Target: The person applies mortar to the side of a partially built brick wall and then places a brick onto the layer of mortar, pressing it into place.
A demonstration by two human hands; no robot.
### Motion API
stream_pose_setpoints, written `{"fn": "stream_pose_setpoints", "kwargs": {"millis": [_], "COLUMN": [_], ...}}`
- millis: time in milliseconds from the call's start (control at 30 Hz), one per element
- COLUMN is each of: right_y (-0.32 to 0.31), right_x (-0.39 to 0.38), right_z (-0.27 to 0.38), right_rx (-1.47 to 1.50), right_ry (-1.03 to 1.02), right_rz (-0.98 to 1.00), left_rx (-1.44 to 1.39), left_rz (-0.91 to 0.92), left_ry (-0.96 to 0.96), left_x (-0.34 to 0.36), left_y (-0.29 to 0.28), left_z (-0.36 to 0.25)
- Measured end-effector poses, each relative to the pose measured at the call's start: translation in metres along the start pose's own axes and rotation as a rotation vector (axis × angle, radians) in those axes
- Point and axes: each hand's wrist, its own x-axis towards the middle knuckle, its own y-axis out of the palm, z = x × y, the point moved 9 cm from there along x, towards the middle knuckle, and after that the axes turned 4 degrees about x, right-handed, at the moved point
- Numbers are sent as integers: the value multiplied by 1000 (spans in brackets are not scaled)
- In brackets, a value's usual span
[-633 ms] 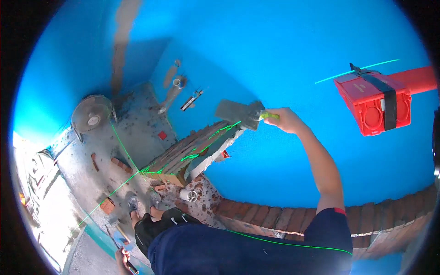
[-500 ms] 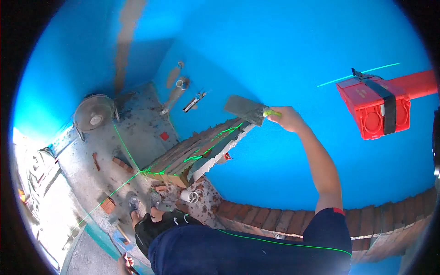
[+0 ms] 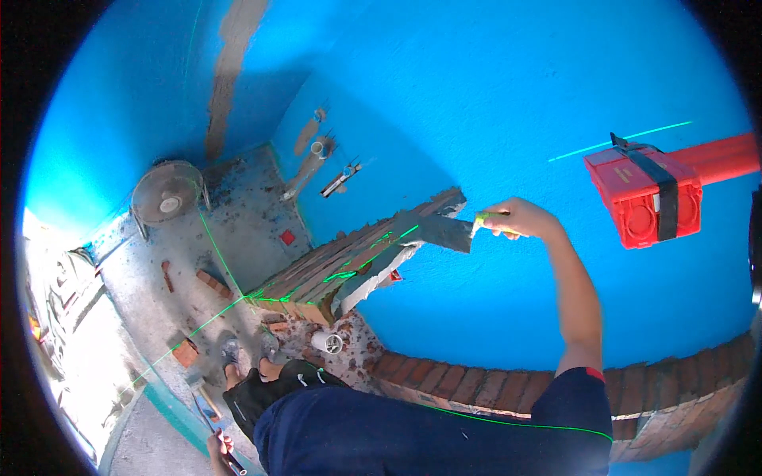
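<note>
My right hand [image 3: 520,220] is closed round the yellow-green handle of a wide-bladed scraper [image 3: 446,233]. Its grey blade lies over the right edge of a low brick wall [image 3: 357,258], near the end that meets the blue wall; I cannot tell how firmly it touches. Wet-looking grey mortar [image 3: 371,283] coats the brick wall's right side, ragged along the edge. Low at the lower left, my left hand [image 3: 220,446] grips a thin dark rod-like tool [image 3: 232,462]; its kind is unclear.
A red box [image 3: 647,194] strapped to a red beam juts in at the right. A round fan [image 3: 168,196] stands on the floor at the left. Loose bricks [image 3: 186,352] and a white pipe piece [image 3: 327,342] lie near my feet. A brick ledge [image 3: 492,389] runs along my right.
My right hand and the scraper have moved down and slightly right, uncovering the wall's far end. My left hand has risen a little, and more of its tool shows.
</note>
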Motion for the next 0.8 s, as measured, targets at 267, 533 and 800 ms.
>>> {"fn": "stream_pose_setpoints", "kwargs": {"millis": [267, 533, 800], "right_y": [-15, 14, 91], "right_x": [56, -17, -55], "right_z": [5, 45, 109], "right_rx": [-251, 79, -339], "right_ry": [-94, -138, -373], "right_rz": [-346, -49, 35], "left_rx": [23, 55, -33], "left_rz": [76, -95, 79], "left_ry": [205, -42, -48], "left_x": [-3, -28, -17], "left_y": [1, -14, -1], "left_z": [-44, -27, -10]}}
